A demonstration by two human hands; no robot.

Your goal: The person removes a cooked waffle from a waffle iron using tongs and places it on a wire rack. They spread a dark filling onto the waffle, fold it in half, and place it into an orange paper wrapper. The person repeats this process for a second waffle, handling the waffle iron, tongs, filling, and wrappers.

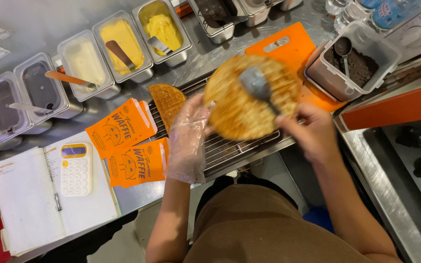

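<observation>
The left hand (189, 139), inside a loose clear plastic glove, is closed on the left edge of a round golden waffle (249, 97) and holds it tilted up in the middle of the frame, above a wire cooling rack (230, 148). The right hand (310, 131), bare, is wrapped shut around the handle of a spatula (258, 85) whose grey blade lies flat against the waffle's face, right of centre. Just left of the held waffle, a smaller half waffle (168, 100) rests on the rack. Behind the rack, at upper centre right, lies an orange cutting board (281, 48), and to its right stands a clear tub of dark crumbs (352, 61) with a scoop in it. Across the upper left runs a row of steel containers (123, 44) holding yellow, pale and dark spreads, each with a utensil resting inside. At left of centre two orange paper sleeves (125, 143) lie on the steel counter (205, 58), overlapping. Further to the lower left an open notebook (30, 199) carries a white and yellow calculator (75, 168) and a pen.
</observation>
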